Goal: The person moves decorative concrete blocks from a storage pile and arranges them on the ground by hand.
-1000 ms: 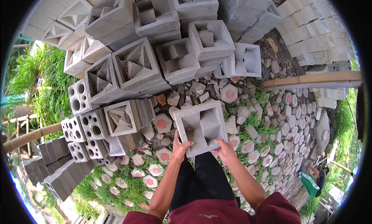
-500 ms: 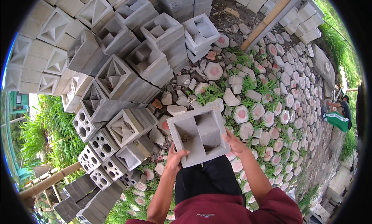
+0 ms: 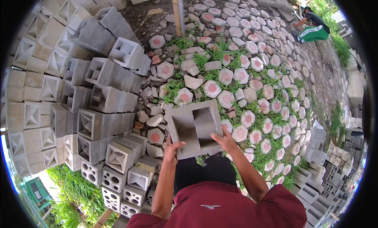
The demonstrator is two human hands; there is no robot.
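Above uneven pavers (image 3: 212,88), block (image 3: 204,127) is held before the body (image 3: 214,192), fingers of left hand (image 3: 172,150) and right hand (image 3: 226,140) clamped on opposite sides; best kept level, close in, grip even, footing watched.

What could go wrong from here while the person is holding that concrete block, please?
The left hand and right hand hold the concrete block close above the dark trousers, so if the grip slips, it could fall against the legs. The broken rubble and hexagonal pavers ahead might cause a stumble.
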